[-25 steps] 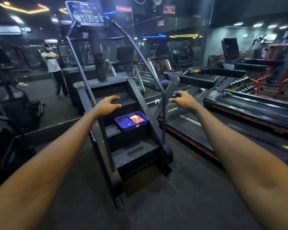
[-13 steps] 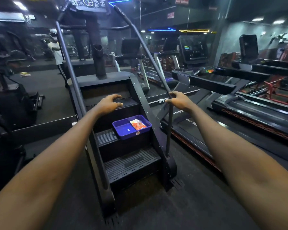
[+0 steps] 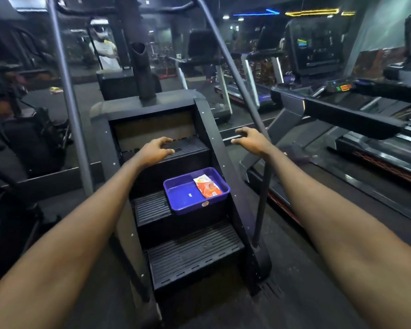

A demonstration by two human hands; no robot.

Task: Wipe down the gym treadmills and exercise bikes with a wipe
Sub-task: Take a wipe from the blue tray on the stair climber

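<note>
Evidently the wiping has not begun: this is the fetching step, and neither hand has a wipe in it. The left hand (image 3: pixel 156 150) hovers over the top step of the black ribbed-tread stair-climber machine (image 3: pixel 152 105), its fingers loosely curled and spread, holding nothing. The right hand (image 3: pixel 252 140) is likewise empty and half open, close by the grey metal handrail (image 3: pixel 223 55); whether it touches the rail I cannot tell.

The orange-and-white plastic wipe packet (image 3: pixel 208 186) lies flat in the right half of the shallow blue plastic rectangular tray (image 3: pixel 183 197), which sits at the right end of the middle step (image 3: pixel 150 207), its front corner just over the step's front edge.

The next move, as I judge it, calls for one hand to drop to the tray, pinch the packet and draw out a wipe, while the other steadies it.

Counted: two hands, one tray, one packet, three steps in view. On the right stand two black treadmills, one near (image 3: pixel 356 117) and one beyond it (image 3: pixel 408 74); farther shapes are too dim to count.
</note>
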